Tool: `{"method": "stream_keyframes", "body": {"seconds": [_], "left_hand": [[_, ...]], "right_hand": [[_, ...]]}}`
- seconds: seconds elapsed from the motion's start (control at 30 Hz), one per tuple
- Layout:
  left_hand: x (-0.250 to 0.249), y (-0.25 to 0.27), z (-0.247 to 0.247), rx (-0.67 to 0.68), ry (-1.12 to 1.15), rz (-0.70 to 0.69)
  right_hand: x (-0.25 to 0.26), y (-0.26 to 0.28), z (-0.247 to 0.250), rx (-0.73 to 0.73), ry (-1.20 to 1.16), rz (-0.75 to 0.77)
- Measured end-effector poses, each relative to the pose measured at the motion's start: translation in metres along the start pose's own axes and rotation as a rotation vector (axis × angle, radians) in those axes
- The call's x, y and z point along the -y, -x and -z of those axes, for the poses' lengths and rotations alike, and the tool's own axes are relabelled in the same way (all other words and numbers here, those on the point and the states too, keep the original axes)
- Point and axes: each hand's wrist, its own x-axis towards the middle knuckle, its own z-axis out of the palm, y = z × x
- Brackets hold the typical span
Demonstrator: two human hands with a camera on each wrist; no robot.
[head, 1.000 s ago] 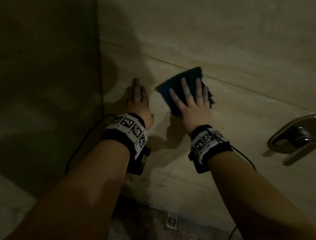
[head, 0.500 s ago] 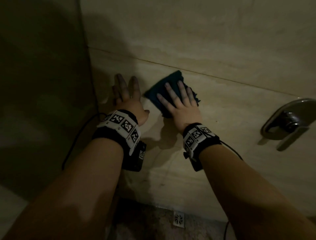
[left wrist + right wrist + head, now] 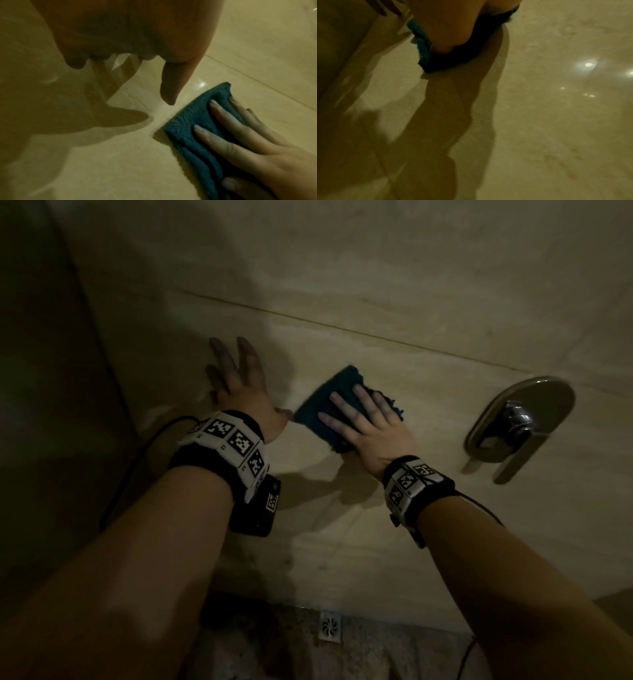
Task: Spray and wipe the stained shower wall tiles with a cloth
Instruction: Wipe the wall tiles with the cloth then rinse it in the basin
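A folded dark teal cloth [image 3: 323, 402] lies flat against the beige wall tiles [image 3: 411, 285]. My right hand [image 3: 363, 419] presses on it with straight, spread fingers; the thumb lies along the cloth's lower edge. The left wrist view shows the same cloth [image 3: 190, 124] under those fingers [image 3: 226, 121]. In the right wrist view the cloth [image 3: 426, 50] bunches under the palm. My left hand [image 3: 239, 378] rests flat and bare on the tile just left of the cloth, fingers straight. No spray bottle is in view.
A metal shower mixer plate with lever handle [image 3: 517, 422] is mounted on the wall right of the cloth. A grout line [image 3: 376, 337] runs across above the hands. A dark side wall [image 3: 51, 405] meets the tiles at left. A small floor drain [image 3: 330, 626] sits below.
My right hand has slid the cloth down and to the right along the tile, toward the mixer handle. The left hand has stayed flat on the wall. The head view has shifted.
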Motion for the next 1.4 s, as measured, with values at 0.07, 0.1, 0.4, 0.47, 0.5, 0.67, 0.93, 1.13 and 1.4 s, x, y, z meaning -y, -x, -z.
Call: {"method": "stream_keyframes", "body": {"seconds": [0.07, 0.1, 0.4, 0.47, 0.5, 0.67, 0.93, 1.13, 1.4], "left_hand": [[-0.007, 0.0, -0.006, -0.027, 0.035, 0.022], [-0.01, 0.0, -0.009, -0.04, 0.054, 0.028], [-0.019, 0.004, -0.018, -0.155, 0.013, 0.005], [-0.018, 0.007, -0.018, -0.127, -0.023, -0.025], [-0.018, 0.009, -0.018, -0.105, -0.04, -0.041], [-0.025, 0.022, -0.022, 0.029, -0.154, -0.133], [-0.034, 0.03, -0.016, 0.036, -0.295, -0.317], [-0.027, 0.024, 0.002, 0.005, -0.288, -0.259], [-0.005, 0.009, 0.016, 0.026, -0.22, -0.115]], "right_hand": [[-0.011, 0.005, -0.006, -0.028, 0.056, 0.044], [-0.017, 0.006, -0.008, -0.036, 0.082, 0.078], [-0.067, -0.005, 0.026, -0.206, 0.083, 0.121], [-0.08, -0.011, 0.04, -0.194, 0.061, 0.081], [-0.084, -0.012, 0.047, -0.184, 0.045, 0.056], [-0.079, -0.009, 0.063, -0.139, -0.047, -0.107], [-0.047, 0.019, 0.05, 0.12, -0.287, -0.433], [-0.041, 0.018, 0.057, 0.226, -0.372, -0.502], [-0.021, -0.031, 0.087, 0.136, -0.493, -0.566]]}}
